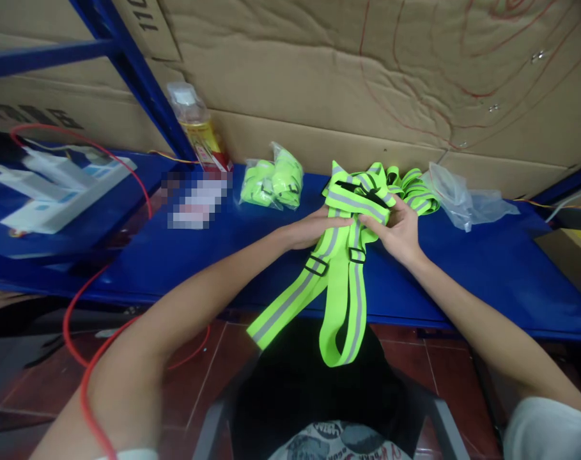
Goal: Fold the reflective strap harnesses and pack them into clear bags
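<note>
A neon-green strap harness (337,255) with grey reflective stripes and black buckles is held above the near edge of the blue table. My left hand (314,228) is closed on its left side, the fingers reaching behind the straps. On the right side my right hand (399,231) pinches the upper bands between thumb and fingers. Two long loops hang down over the table edge toward my lap. Behind my right hand lies a bundle of similar green straps (420,191), partly hidden by the held harness.
Two bagged green strap rolls (273,181) lie at the back beside a bottle (201,131). Clear plastic bags (467,199) are at the right, near a cardboard box (571,259). A red hose (79,358) runs past my left arm. Cardboard (290,76) stands behind the table (501,275).
</note>
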Action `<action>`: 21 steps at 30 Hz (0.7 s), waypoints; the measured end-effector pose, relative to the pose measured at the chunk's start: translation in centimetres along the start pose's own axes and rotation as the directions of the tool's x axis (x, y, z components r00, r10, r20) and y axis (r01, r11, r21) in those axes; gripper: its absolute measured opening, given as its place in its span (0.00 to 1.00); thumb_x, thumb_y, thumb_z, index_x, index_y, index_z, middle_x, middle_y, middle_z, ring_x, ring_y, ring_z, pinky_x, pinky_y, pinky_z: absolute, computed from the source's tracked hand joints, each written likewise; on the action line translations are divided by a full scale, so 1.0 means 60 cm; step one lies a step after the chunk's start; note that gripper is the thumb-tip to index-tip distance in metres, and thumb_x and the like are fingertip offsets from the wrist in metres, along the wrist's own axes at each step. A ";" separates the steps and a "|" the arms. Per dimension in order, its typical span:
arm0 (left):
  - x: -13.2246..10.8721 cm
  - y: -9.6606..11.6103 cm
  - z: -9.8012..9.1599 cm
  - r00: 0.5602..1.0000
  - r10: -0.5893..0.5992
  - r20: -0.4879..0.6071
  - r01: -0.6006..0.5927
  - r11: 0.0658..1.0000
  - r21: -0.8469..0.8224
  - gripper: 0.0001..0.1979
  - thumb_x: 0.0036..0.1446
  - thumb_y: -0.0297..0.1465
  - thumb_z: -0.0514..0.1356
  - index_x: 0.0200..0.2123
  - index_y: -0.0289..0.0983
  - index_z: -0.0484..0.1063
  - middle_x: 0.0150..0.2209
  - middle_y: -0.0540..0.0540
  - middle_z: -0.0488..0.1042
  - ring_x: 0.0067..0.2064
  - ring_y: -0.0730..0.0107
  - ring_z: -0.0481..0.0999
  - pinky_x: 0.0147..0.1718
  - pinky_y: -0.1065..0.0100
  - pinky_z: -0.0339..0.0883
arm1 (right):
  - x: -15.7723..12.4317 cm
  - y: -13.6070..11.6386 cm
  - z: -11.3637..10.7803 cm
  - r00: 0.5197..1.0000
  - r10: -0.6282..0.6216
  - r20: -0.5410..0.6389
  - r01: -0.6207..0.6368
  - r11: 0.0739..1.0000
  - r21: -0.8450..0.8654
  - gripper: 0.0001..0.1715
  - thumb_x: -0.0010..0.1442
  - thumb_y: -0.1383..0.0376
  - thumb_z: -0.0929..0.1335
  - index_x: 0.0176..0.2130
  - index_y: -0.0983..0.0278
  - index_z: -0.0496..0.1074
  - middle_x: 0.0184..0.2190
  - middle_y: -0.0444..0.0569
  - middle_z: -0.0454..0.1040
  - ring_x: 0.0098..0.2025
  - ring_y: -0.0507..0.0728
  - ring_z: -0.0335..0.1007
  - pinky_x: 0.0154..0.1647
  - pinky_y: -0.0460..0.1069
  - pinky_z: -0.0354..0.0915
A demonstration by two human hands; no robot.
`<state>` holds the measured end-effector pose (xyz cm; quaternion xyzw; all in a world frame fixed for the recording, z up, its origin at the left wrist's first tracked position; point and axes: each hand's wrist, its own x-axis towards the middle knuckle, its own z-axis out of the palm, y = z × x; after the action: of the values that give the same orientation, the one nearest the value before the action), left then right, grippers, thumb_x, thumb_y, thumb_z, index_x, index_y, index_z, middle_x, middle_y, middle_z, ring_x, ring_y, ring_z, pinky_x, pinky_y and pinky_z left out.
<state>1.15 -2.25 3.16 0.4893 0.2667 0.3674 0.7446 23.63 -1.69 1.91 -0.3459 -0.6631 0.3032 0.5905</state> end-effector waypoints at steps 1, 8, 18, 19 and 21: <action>-0.002 0.002 0.001 0.999 -0.031 0.021 0.031 0.999 -0.005 0.31 0.58 0.30 0.74 0.63 0.38 0.75 0.61 0.35 0.82 0.59 0.49 0.85 0.62 0.50 0.78 | -0.001 -0.003 0.003 1.000 0.004 0.004 -0.004 1.000 -0.003 0.37 0.47 0.47 0.87 0.51 0.57 0.82 0.51 0.50 0.86 0.52 0.65 0.85 0.59 0.63 0.81; -0.010 0.002 0.011 0.950 -0.201 0.238 0.193 0.980 0.056 0.27 0.54 0.36 0.75 0.56 0.33 0.79 0.47 0.32 0.87 0.46 0.46 0.89 0.50 0.49 0.83 | -0.007 -0.035 0.014 0.986 0.160 0.047 -0.165 0.978 0.130 0.40 0.46 0.46 0.87 0.54 0.55 0.80 0.46 0.48 0.87 0.42 0.62 0.86 0.49 0.59 0.85; -0.015 0.020 -0.006 0.974 -0.139 0.178 0.102 0.974 0.203 0.22 0.59 0.38 0.76 0.51 0.31 0.81 0.42 0.34 0.88 0.41 0.57 0.89 0.43 0.60 0.83 | 0.012 -0.028 -0.028 0.995 -0.091 -0.031 0.081 0.968 -0.237 0.34 0.54 0.45 0.83 0.53 0.58 0.81 0.48 0.50 0.86 0.47 0.64 0.85 0.50 0.61 0.84; -0.014 0.019 -0.007 0.973 -0.148 0.176 0.111 0.973 0.204 0.23 0.59 0.38 0.76 0.53 0.32 0.81 0.43 0.34 0.88 0.42 0.57 0.89 0.45 0.59 0.83 | 0.009 -0.027 -0.031 0.989 -0.149 -0.016 0.136 0.936 -0.324 0.32 0.55 0.46 0.82 0.53 0.58 0.81 0.48 0.50 0.86 0.46 0.64 0.85 0.50 0.61 0.84; -0.012 0.014 -0.010 0.983 -0.124 0.137 0.093 0.972 0.216 0.25 0.58 0.39 0.77 0.55 0.33 0.81 0.46 0.35 0.88 0.45 0.56 0.89 0.50 0.56 0.82 | 0.003 -0.026 -0.037 0.965 -0.255 0.068 0.255 0.835 -0.487 0.27 0.59 0.50 0.80 0.54 0.56 0.81 0.48 0.49 0.86 0.46 0.64 0.85 0.50 0.61 0.83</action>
<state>0.01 -2.32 3.71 0.5754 0.2735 0.2584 0.7261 25.68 -2.44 3.53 -0.3933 -0.7585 0.0434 0.5178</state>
